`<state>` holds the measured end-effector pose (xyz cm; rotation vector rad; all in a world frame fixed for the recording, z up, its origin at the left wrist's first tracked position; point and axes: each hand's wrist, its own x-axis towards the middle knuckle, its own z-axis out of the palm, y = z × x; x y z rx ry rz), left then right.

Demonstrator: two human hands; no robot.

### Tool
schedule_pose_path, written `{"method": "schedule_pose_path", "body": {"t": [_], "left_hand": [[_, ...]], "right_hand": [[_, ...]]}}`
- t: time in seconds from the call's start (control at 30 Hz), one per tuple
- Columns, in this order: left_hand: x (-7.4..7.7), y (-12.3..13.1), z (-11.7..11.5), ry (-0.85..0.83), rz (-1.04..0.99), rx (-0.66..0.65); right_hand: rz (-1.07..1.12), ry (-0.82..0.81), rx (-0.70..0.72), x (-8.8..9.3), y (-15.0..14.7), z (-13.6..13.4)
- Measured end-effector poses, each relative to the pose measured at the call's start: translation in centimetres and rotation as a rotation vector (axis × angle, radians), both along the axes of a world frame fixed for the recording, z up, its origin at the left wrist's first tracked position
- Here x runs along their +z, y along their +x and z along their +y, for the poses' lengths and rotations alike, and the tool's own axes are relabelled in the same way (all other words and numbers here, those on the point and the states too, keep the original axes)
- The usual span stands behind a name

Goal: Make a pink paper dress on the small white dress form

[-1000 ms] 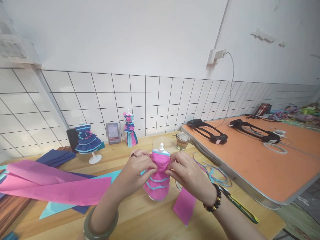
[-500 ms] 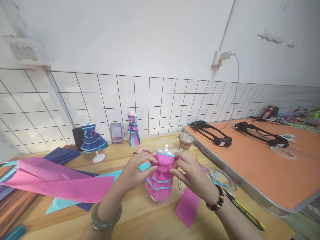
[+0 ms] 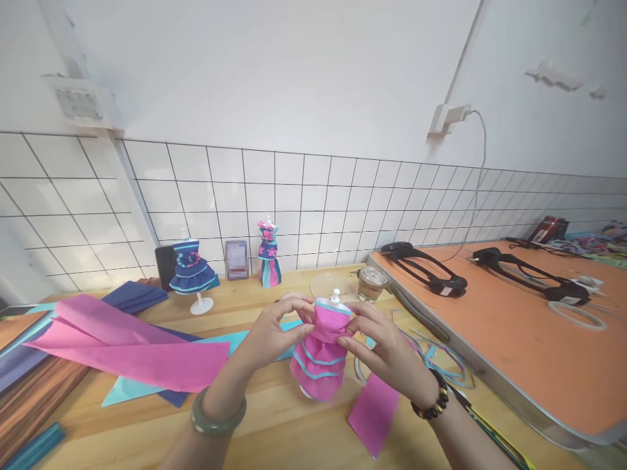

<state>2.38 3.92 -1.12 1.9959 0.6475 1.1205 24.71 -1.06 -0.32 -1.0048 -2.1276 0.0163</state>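
Note:
A small mannequin wears a pink paper dress (image 3: 321,365) with light-blue trim and tiered ruffles. It stands on the wooden table (image 3: 274,431) in front of me. My left hand (image 3: 274,333) pinches the left side of the dress's bodice. My right hand (image 3: 386,349) pinches the right side of the bodice, fingers pressed on the pink paper. A green bangle sits on my left wrist, a dark bead bracelet on my right. A loose pink paper piece (image 3: 375,412) lies just under my right wrist.
Long pink paper sheets (image 3: 127,352) with blue sheets lie at left. A navy dress mannequin (image 3: 192,274) and a slim pink-and-blue one (image 3: 270,256) stand by the tiled wall. A glass jar (image 3: 371,283), coloured strips (image 3: 431,356) and an orange table (image 3: 519,333) with black devices lie right.
The view has swung left and slightly up, so everything sits further right in frame. Both hands keep pinching the dress bodice, with small finger shifts only.

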Motion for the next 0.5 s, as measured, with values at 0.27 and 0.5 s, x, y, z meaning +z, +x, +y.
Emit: {"method": "schedule_pose_path", "body": {"t": [0.27,0.5], "left_hand": [[0.02,-0.01,0.03,-0.011,0.005,-0.025],[-0.4,-0.24,0.17,0.005,-0.005,0.002]], "right_hand": [[0.059,-0.07,0.019,-0.21,0.02,0.1],[0.091,-0.119,0.048,0.05,-0.16,0.07]]}}
